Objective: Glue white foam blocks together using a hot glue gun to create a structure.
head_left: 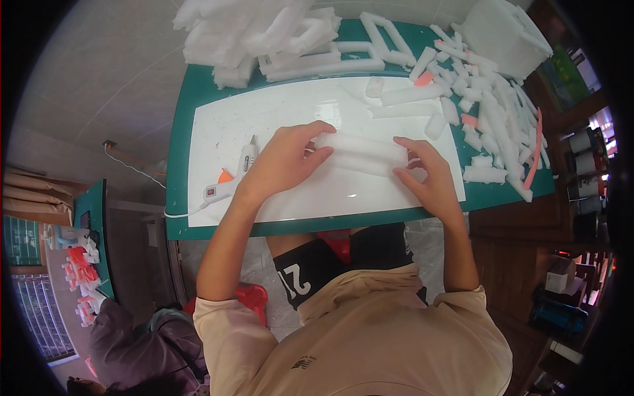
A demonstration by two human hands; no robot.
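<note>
Beside 1 glue gun (247,159), 2 hands (287,158) (432,173) hold foam (366,150).

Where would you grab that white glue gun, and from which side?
I'd take the glue gun by its handle, coming from the near left. The handle points that way, while the narrow nozzle points toward the far side and may be hot. The left forearm crowds the right side. Watch the cord at the handle's end.

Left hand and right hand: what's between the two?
In the head view, white foam lies between them, reaching from the left hand to the right hand.
</note>
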